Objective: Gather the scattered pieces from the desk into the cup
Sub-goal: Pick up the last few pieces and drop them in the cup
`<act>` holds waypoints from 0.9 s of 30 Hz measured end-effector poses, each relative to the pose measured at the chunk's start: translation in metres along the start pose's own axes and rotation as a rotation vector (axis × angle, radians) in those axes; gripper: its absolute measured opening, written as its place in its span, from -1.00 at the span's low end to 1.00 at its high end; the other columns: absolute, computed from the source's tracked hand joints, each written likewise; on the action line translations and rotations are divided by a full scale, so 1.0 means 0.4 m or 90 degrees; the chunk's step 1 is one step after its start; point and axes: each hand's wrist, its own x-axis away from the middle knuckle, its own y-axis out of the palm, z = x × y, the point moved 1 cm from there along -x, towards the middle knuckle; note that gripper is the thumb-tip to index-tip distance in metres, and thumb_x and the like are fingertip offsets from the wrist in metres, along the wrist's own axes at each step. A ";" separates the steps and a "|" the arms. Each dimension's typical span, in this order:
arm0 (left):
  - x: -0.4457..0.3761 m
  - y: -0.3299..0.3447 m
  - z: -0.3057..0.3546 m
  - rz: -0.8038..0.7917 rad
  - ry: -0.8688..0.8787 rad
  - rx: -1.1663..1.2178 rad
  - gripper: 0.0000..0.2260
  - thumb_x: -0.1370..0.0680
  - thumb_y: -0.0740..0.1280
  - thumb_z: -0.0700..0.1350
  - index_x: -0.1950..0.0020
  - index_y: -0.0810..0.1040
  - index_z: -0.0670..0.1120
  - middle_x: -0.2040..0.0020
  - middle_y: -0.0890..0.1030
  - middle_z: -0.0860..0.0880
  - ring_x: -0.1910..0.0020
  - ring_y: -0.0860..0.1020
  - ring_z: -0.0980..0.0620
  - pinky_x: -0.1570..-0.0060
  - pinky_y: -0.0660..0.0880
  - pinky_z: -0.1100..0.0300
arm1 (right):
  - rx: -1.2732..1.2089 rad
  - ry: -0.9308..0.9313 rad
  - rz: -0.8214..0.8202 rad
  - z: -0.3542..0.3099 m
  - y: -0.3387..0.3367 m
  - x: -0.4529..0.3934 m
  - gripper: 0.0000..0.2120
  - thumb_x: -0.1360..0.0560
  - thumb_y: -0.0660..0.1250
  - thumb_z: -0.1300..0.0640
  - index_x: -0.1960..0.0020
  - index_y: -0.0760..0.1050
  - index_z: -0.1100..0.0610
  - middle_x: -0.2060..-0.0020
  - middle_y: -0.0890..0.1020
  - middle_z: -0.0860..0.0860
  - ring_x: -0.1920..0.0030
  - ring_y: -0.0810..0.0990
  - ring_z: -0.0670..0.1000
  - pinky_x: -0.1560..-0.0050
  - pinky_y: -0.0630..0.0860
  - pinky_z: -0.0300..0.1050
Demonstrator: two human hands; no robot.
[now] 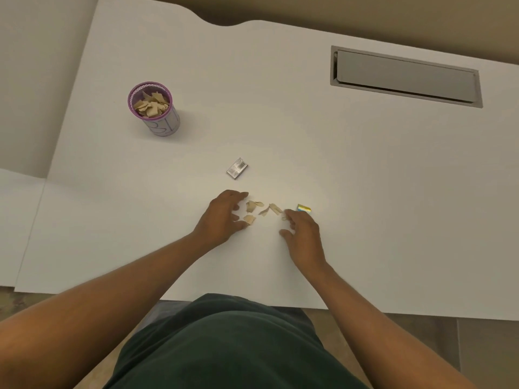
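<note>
Several tan paper scraps (262, 210) lie scattered on the white desk (280, 136) near its front edge. My left hand (224, 216) rests just left of them, fingers spread and curled toward the scraps, with one scrap (249, 219) at its fingertips. My right hand (302, 234) sits to their right, its fingertips touching a scrap (284, 215). The purple-rimmed mesh cup (153, 108) stands far to the back left, holding several tan scraps.
A small grey box (237, 168) lies behind the scraps. A small yellow and blue box (304, 208) sits just beyond my right fingers. A grey cable hatch (405, 77) is set into the desk at the back right.
</note>
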 end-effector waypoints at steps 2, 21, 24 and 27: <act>-0.009 0.009 0.015 -0.005 0.010 0.037 -0.43 -0.48 0.54 -0.25 -0.47 0.50 -0.10 -0.28 0.54 -0.02 -0.07 0.60 -0.04 -0.08 0.66 0.02 | 0.001 -0.023 -0.037 -0.035 0.029 -0.023 -0.55 -0.55 0.43 0.29 -0.42 0.48 0.17 -0.31 0.56 0.10 -0.28 0.55 0.10 -0.36 0.50 0.03; -0.021 0.029 0.046 -0.052 0.096 -0.405 -0.76 -0.67 0.23 -0.19 -0.27 0.61 -0.11 -0.26 0.55 -0.08 -0.21 0.53 -0.07 -0.14 0.53 0.04 | 0.213 -0.169 -0.058 -0.108 0.101 -0.077 -0.75 -0.54 0.41 0.21 -0.21 0.58 0.12 -0.19 0.49 0.02 -0.18 0.45 0.03 -0.09 0.44 -0.18; -0.024 0.029 0.039 -0.059 0.082 -0.460 -0.76 -0.66 0.18 -0.20 -0.11 0.64 -0.16 -0.12 0.59 -0.09 -0.08 0.56 -0.07 -0.05 0.53 0.02 | 0.260 -0.175 -0.056 -0.107 0.106 -0.075 -0.84 -0.61 0.24 0.19 -0.11 0.57 0.14 -0.02 0.52 0.00 -0.01 0.45 -0.03 0.02 0.43 -0.12; -0.030 0.032 0.031 -0.068 0.074 -0.483 -0.73 -0.68 0.15 -0.14 -0.06 0.63 -0.18 -0.06 0.61 -0.10 -0.03 0.57 -0.10 0.01 0.51 0.00 | 0.310 -0.225 -0.058 -0.114 0.104 -0.077 -0.76 -0.64 0.19 0.23 -0.16 0.62 0.14 -0.02 0.58 0.06 -0.03 0.51 0.02 -0.02 0.46 -0.14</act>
